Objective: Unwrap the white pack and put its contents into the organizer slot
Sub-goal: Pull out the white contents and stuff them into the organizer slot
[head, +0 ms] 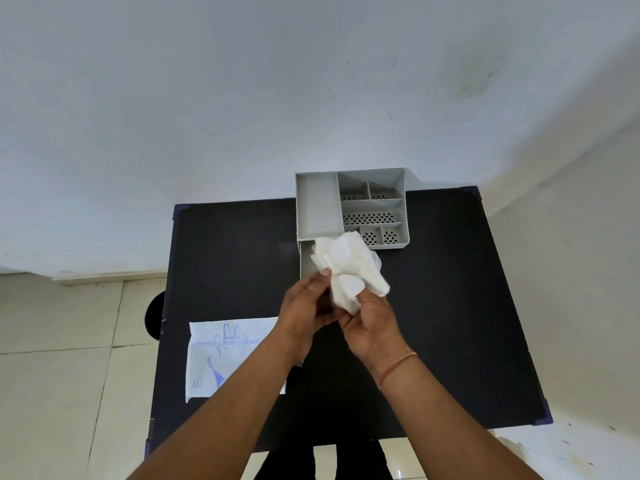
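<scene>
Both hands grip the crumpled white contents (348,268): left hand (304,315) pinching its left edge, right hand (372,327) clasping underneath. Bundle held above bench (450,306), just before grey organizer (349,206). Empty wrapper (228,358) flat, near left.

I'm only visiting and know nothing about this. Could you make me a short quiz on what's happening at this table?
1. True or false: the printed wrapper lies flat on the black table.
2. What holds the crumpled white bundle? A) left hand only B) right hand only C) both hands
3. Fill in: the bundle is held just in front of the grey ____.

Key: 1 true; 2 C; 3 organizer.
</scene>
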`<state>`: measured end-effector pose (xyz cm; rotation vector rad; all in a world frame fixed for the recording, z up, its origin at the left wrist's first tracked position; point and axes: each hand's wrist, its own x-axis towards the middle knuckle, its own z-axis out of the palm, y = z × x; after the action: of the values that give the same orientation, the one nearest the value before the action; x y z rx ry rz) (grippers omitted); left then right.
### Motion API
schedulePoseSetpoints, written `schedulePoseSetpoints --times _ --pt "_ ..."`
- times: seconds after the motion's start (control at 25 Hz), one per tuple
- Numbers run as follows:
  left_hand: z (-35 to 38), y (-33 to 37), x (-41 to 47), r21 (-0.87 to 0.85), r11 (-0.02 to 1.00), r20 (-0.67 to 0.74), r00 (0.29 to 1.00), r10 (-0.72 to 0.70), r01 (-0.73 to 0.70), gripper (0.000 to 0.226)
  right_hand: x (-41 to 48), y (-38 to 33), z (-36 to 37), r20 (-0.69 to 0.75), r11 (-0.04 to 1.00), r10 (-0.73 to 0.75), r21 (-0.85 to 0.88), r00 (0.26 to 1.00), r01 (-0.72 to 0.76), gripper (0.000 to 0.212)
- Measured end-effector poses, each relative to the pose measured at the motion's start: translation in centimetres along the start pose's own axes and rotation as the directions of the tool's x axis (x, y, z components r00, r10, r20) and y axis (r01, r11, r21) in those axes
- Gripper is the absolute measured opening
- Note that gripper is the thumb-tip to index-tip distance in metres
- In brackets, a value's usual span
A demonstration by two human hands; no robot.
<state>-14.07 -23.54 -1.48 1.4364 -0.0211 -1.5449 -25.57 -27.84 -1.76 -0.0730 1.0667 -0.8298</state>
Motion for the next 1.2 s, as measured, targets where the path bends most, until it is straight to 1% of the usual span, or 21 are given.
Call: schedulePoseSetpoints --times 0.04,0.08,0.16,0.2,0.28,0.32,0.36,0.44,0.48,0.52,0.56,0.6,0.68,0.76,0.8,0.84,0.92,1.0,1.08,1.12,1.2 --pt "0.2 0.4 0.1 0.012 1.0 0.022 1.0 0.005 -0.006 0.03 0.0 0.3 0.3 0.008 0.998 0.005 -0.065 1.0 -0.004 0.04" --pt "0.3 0.8 0.4 0.045 0.999 -0.021 1.0 0.008 -0.007 0.027 -0.1 0.3 0.5 0.006 0.99 0.006 -0.141 1.0 -0.005 0.039" --pt "0.0 1.5 1.3 0.138 0.99 -0.171 0.985 0.023 0.001 0.019 -0.4 -0.2 0.6 0.023 0.961 -0.011 -0.275 1.0 0.016 0.034" --pt "-0.4 1.8 1.7 0.178 0.984 -0.207 0.978 0.032 0.005 0.017 -0.5 -0.7 0.4 0.043 0.946 -0.019 -0.322 0.999 0.032 0.032" --pt "-1.4 2.4 2.4 0.29 0.957 -0.203 0.978 0.045 0.017 0.013 -0.7 -1.6 0.0 0.068 0.907 -0.019 -0.419 0.997 0.046 0.029" --pt "-1.7 2.6 2.6 0.371 0.928 -0.185 0.982 0.046 0.026 0.01 -0.5 -2.0 -0.3 0.061 0.865 -0.024 -0.499 0.998 0.051 0.027" --pt "-2.0 2.7 2.8 0.458 0.888 -0.171 0.984 0.056 0.029 0.005 -0.2 -2.2 -0.5 0.043 0.801 -0.044 -0.596 0.998 0.061 0.024" --pt "-2.2 3.0 3.4 0.617 0.787 -0.172 0.978 0.117 0.014 0.007 1.1 -2.3 -0.6 -0.003 0.661 -0.113 -0.747 0.994 0.073 0.019" --pt "-2.3 3.2 3.9 0.665 0.747 -0.185 0.971 0.152 0.01 0.009 1.8 -2.2 -0.5 -0.033 0.616 -0.146 -0.785 0.989 0.065 0.019" --pt "-2.3 3.4 4.3 0.678 0.735 -0.197 0.965 0.173 0.006 0.012 2.5 -2.2 -0.1 -0.058 0.577 -0.172 -0.815 0.983 0.053 0.018" --pt "-2.3 3.6 4.7 0.659 0.752 -0.205 0.963 0.175 0.003 0.016 3.0 -2.1 0.3 -0.069 0.531 -0.199 -0.846 0.978 0.048 0.017" --pt "-2.3 3.8 5.2 0.616 0.787 -0.219 0.962 0.165 0.006 0.017 3.6 -2.0 0.6 -0.061 0.461 -0.235 -0.886 0.97 0.056 0.017" --pt "-2.2 4.1 5.9 0.552 0.834 -0.248 0.958 0.142 0.019 0.014 4.8 -1.6 1.2 0.017 0.259 -0.324 -0.96 0.946 0.106 0.017" --pt "-2.2 4.3 6.5 0.576 0.817 -0.256 0.95 0.176 0.004 0.008 5.9 -0.9 1.5 0.114 0.074 -0.403 -0.985 0.908 0.157 0.019" --pt "-2.2 4.3 6.8 0.61 0.792 -0.253 0.944 0.211 -0.014 0.014 6.3 -0.5 1.7 0.147 0.015 -0.428 -0.985 0.892 0.169 0.021" --pt "-2.4 4.2 7.0 0.662 0.748 -0.242 0.934 0.261 -0.038 0.025 6.7 -0.2 1.7 0.168 -0.026 -0.447 -0.984 0.878 0.175 0.023" --pt "-2.5 4.0 7.5 0.809 0.581 -0.18 0.904 0.388 -0.088 0.04 7.1 0.3 1.7 0.2 -0.1 -0.464 -0.98 0.863 0.174 0.029" --pt "-2.3 3.9 7.7 0.907 0.398 -0.086 0.866 0.492 -0.136 0.042 7.0 0.5 1.6 0.256 -0.256 -0.469 -0.955 0.845 0.147 0.031" --pt "-2.0 4.2 8.2 0.944 0.28 -0.005 0.837 0.548 -0.177 0.04 7.2 0.3 1.6 0.318 -0.396 -0.465 -0.909 0.827 0.127 0.029" --pt "-1.8 4.3 8.5 0.956 0.23 0.024 0.83 0.557 -0.182 0.041 7.4 0.2 1.7 0.332 -0.428 -0.456 -0.895 0.825 0.124 0.027" --pt "-1.6 4.6 8.9 0.978 0.116 0.079 0.826 0.558 -0.172 0.044 8.1 0.0 1.9 0.336 -0.454 -0.444 -0.884 0.831 0.115 0.023"
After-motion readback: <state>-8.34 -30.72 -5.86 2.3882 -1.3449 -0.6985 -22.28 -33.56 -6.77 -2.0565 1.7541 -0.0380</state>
